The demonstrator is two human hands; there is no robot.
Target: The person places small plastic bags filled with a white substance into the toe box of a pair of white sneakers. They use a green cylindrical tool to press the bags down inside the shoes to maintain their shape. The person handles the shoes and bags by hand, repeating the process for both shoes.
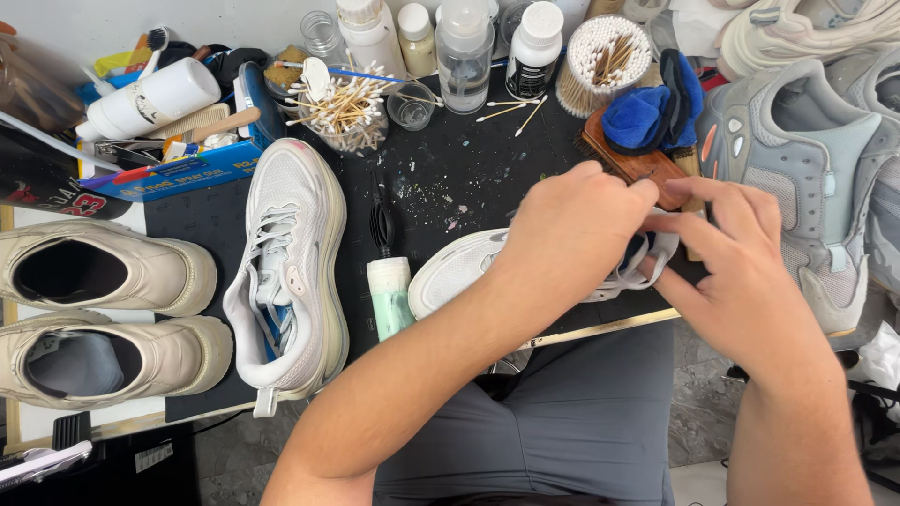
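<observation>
A sneaker (459,267) lies on its side at the counter's (450,178) front edge, under the left hand (567,234) and right hand (741,281), which meet over its heel; a second sneaker (286,272) lies to its left, a small bottle (389,295) between them; two shoes (103,314) sit farther left, one before the other; cotton swabs (342,108) and bottles (464,47) stand behind; a brush (637,164) lies just behind the hands.

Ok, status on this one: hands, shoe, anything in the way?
Left hand and right hand both gripping the white sneaker at its laces. Wooden brush with blue cloth just behind.
</observation>
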